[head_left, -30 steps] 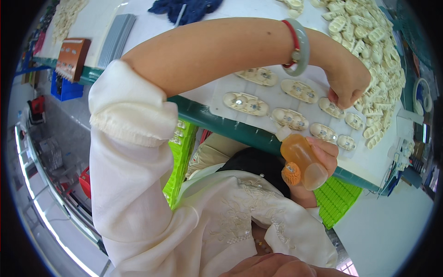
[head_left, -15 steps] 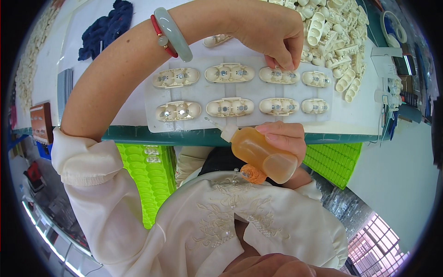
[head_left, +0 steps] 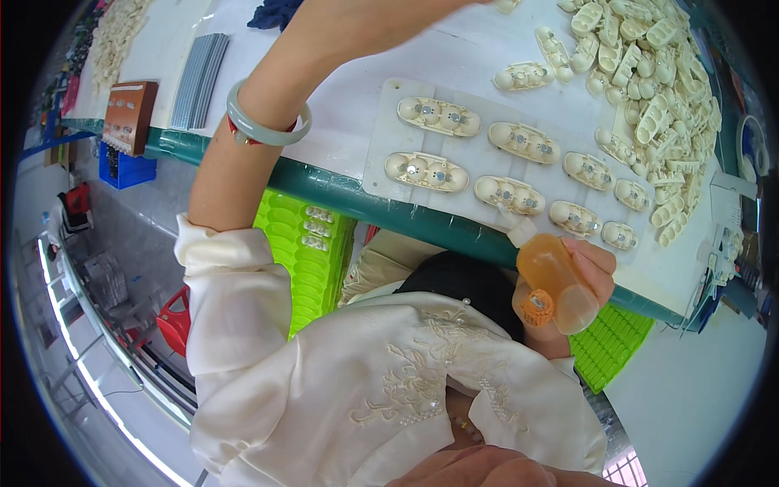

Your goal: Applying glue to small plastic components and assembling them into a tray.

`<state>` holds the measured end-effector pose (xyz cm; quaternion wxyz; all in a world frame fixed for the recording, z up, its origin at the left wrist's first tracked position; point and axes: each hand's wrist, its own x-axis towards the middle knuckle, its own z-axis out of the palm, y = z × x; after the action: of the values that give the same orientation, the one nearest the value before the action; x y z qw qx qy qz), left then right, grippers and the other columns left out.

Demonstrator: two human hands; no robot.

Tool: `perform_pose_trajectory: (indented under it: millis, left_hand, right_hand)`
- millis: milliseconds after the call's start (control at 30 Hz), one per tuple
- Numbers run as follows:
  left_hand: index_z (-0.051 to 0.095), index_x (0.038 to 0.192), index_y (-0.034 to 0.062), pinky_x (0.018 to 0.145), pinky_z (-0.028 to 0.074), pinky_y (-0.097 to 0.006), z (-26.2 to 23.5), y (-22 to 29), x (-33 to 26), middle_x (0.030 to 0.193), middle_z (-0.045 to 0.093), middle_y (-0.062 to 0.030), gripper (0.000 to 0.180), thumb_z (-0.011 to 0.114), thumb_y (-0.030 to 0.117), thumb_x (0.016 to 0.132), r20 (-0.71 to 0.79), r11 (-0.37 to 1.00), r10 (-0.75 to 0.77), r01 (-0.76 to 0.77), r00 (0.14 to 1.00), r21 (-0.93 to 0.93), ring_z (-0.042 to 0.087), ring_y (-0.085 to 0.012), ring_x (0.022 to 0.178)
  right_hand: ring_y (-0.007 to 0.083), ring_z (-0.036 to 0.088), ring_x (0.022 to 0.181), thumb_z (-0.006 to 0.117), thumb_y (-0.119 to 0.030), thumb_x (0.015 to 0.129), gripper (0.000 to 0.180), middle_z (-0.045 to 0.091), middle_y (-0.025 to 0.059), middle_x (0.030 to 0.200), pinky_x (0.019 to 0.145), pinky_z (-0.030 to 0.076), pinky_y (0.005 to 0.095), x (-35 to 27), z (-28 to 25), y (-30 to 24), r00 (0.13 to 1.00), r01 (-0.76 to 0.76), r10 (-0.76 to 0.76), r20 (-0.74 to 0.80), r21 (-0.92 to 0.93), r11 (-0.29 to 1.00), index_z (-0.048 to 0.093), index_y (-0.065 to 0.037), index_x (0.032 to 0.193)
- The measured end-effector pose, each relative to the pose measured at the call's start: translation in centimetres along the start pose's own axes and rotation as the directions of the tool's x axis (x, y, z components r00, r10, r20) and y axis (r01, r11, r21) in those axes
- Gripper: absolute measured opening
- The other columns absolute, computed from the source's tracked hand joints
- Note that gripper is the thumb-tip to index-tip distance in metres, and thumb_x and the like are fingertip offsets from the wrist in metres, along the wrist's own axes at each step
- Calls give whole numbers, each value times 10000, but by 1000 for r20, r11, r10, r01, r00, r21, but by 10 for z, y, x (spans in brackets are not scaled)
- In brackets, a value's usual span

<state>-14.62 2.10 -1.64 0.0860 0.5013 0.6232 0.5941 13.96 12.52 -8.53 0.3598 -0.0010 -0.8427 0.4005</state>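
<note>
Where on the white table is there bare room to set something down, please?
The white tabletop is bare between the left forearm and the pale tray, and beyond the tray, left of two loose cream pieces. It is crowded at the right, under the cream heap; the tray itself bears eight rounded parts.

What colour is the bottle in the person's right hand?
The bottle looks mostly translucent amber-orange; it shows best in the head view.

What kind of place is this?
Probably a workshop where things get put together: there's a heap of cream pieces on the worktable, similar ones in rows on a pale board, and green trays below.
</note>
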Motion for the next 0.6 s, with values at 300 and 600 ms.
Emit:
perform_pose_trajectory:
  millis: [300, 600]
  left_hand:
    - [634, 961, -7, 573, 432, -165, -18, -15, -19, 808, 589, -7, 155, 634, 37, 813, -386, 976, -159, 204, 909, 79, 530, -45, 653]
    - [634, 912, -24, 598, 464, -186, -15, -19, -18, 881, 591, -62, 117, 623, 12, 802, -307, 917, -9, 130, 952, 377, 574, -83, 717]
  right_hand:
    - [232, 525, 800, 621, -246, 838, 377, 479, 111, 937, 659, 436, 271, -4, -2, -1, 988, -29, -5, -155, -211, 977, 411, 2, 1030]
    - [231, 586, 834, 758, -173, 711, 441, 558, 192, 983, 694, 507, 280, 0, -1, 3, 990, -11, 18, -140, 48, 999, 515, 9, 1030]
